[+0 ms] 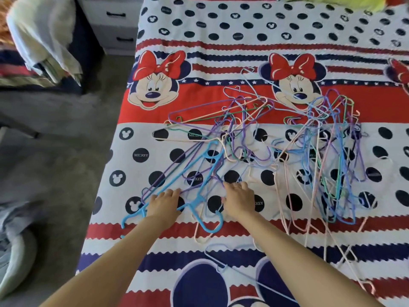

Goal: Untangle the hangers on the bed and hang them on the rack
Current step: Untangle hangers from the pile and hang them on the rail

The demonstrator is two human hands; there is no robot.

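Note:
A tangled heap of thin wire hangers (pixel 287 138) in purple, pink, blue and green lies across the middle of the bed (pixel 221 29). A thicker light-blue plastic hanger (pixel 199 169) lies at the heap's near left. My left hand (pixel 164 202) rests palm down on the light-blue hanger and some purple wires, fingers spread forward. My right hand (pixel 239 197) lies palm down just to its right, fingertips touching purple wires. Whether either hand grips a hanger cannot be told. No rack is in view.
The bed has a red, white and navy cartoon-mouse cover. Grey floor (pixel 66 134) runs along its left side. A white drawer unit (pixel 115 21) stands at the back left, with draped clothes (pixel 42 38) beside it. A yellow-green item (pixel 332 2) lies at the bed's far edge.

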